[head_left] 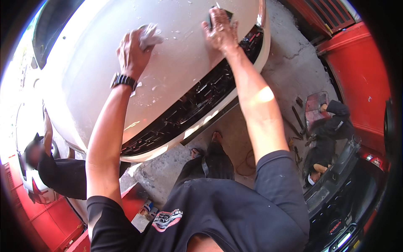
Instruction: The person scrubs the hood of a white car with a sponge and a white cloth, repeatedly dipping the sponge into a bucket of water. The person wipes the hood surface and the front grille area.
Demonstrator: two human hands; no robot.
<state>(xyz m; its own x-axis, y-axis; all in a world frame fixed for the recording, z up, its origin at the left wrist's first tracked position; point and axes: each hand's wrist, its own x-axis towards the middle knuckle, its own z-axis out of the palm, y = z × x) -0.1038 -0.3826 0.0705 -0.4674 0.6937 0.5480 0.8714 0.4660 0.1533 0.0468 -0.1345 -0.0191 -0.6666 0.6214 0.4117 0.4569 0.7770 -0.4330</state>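
The light-coloured hood [176,67] of a car spreads in front of me, wet, with drops and white suds on it. My left hand [133,52] is closed round a wet, crumpled whitish cloth [151,37] over the middle of the hood. Further right, near the hood's front edge, my right hand [221,33] lies over a dark flat pad [228,15] and presses it on the surface. Most of that pad is hidden under the fingers. A dark watch [123,81] sits on my left wrist.
The black grille [197,98] and bumper curve between me and the hood. One person [63,172] in black is at the car's left side. Another person [329,134] is low at the right, near a loose panel [315,109] and tools. Red metal panels [357,71] stand at the right.
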